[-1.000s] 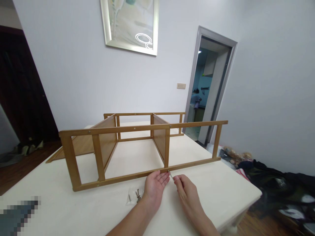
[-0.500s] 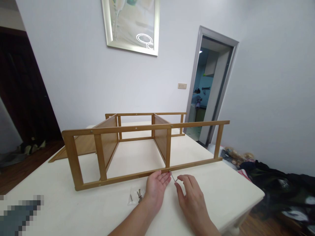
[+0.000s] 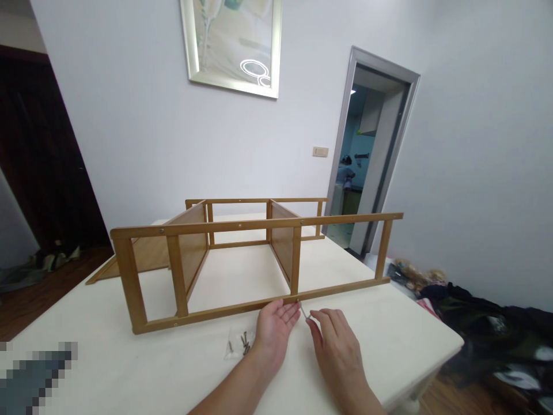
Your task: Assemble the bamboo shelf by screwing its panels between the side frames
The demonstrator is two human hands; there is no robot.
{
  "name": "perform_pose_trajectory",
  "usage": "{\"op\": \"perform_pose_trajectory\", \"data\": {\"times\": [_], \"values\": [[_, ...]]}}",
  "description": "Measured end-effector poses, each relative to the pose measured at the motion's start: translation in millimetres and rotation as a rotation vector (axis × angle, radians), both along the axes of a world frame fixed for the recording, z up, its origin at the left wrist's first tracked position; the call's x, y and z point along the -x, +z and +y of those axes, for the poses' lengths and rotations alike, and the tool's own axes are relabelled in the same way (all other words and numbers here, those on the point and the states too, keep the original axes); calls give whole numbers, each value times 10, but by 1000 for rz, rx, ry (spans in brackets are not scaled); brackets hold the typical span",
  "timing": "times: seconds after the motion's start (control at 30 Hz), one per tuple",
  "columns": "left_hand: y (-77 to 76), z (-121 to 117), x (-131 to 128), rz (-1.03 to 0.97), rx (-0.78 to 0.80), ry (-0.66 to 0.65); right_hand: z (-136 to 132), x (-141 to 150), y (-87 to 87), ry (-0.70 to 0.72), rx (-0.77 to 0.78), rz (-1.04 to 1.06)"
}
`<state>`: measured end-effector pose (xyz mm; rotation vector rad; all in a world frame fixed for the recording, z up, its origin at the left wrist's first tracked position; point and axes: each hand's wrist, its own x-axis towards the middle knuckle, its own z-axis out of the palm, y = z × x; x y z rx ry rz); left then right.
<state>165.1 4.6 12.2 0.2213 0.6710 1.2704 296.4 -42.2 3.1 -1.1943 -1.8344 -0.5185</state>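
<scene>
A brown wooden shelf frame (image 3: 242, 308) lies on its side on the white table (image 3: 410, 346), two panels standing across it. My right hand (image 3: 339, 346) pinches the bent end of a silver Allen key (image 3: 303, 310) between thumb and fingertips. The key's other end meets the lower front rail beneath an upright. Palm up, my left hand (image 3: 274, 334) rests against that rail with fingers stretched out, their tips beside the key's end. Whether they touch the key I cannot tell. Left of this hand lies a clear plastic bag with several screws (image 3: 245, 341).
Another wooden panel (image 3: 147, 259) lies behind the frame's left end. Dark clothes (image 3: 484, 323) are piled beyond the table's right edge. A wall stands behind the table, with a doorway (image 3: 367, 155) at the right. A pixelated patch covers the lower left corner.
My right hand's fingers have closed on the Allen key's bent end, and the key has turned slightly. My left hand stays in place.
</scene>
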Motion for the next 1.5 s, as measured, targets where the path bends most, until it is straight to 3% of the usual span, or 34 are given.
{"op": "perform_pose_trajectory", "data": {"times": [1.07,1.5], "values": [[29,-19,-8,7,6,20,40,46,-70,-157,-19,-194],[24,-9,-6,7,15,11,58,24,-118,-41,111,-15]]}}
